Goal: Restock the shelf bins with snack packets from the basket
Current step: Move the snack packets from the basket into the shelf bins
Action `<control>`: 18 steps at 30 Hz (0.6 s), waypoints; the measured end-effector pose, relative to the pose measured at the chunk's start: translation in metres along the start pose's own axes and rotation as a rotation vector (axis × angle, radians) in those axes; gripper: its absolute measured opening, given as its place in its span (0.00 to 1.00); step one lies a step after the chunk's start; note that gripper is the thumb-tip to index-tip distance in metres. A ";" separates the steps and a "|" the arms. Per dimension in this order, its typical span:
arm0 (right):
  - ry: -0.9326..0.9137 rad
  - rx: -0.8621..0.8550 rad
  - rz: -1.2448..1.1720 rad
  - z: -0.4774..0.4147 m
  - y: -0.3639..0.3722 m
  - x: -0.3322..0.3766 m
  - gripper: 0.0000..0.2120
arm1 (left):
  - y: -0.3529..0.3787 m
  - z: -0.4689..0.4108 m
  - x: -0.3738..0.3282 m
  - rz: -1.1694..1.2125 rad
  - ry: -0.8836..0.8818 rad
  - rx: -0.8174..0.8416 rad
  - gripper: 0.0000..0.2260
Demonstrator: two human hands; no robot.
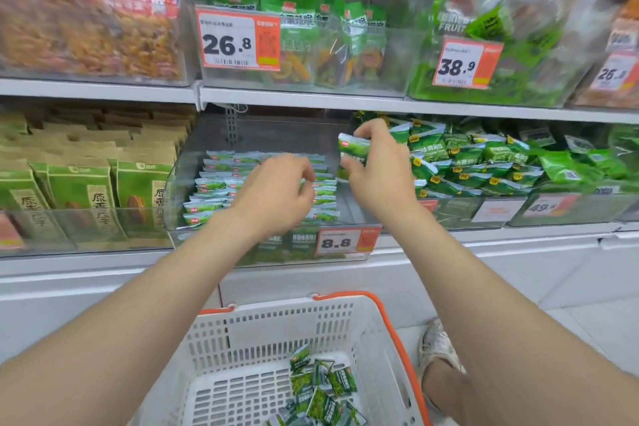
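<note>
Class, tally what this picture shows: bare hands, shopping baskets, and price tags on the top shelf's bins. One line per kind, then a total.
Hands: 2, the left hand and the right hand, which grips snack packets
Baskets: 1, the basket
Top-shelf price tags: 3, the 26.8 tag, the 38.9 tag and the blurred tag at the right edge
Total: 6

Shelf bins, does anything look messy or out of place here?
Only the right-hand bin stands out. Its green packets lie in a loose jumble, tilted every way, while the middle bin has its packets in tidy rows. Nothing looks spilled or torn.
</note>
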State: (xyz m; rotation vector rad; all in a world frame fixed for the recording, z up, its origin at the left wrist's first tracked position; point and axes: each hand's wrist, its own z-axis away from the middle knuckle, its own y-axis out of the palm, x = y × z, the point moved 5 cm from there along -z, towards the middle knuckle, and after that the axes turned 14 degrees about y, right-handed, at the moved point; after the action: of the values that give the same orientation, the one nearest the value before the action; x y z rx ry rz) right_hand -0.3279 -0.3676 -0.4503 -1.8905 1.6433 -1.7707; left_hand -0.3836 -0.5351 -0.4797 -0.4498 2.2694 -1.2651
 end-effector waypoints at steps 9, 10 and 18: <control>-0.123 0.091 0.612 -0.067 0.074 0.020 0.09 | 0.055 -0.016 0.062 -0.084 -0.121 0.463 0.36; -0.127 0.086 0.656 -0.074 0.082 0.019 0.10 | 0.060 -0.014 0.066 -0.090 -0.139 0.491 0.37; -0.120 0.151 1.083 -0.127 0.132 0.007 0.23 | 0.067 -0.007 0.079 -0.079 -0.147 0.501 0.40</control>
State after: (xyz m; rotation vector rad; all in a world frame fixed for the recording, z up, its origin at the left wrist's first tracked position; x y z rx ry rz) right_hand -0.5064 -0.3562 -0.4912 -0.7064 1.8432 -1.2026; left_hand -0.4553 -0.5358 -0.5545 -0.4301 1.7440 -1.7109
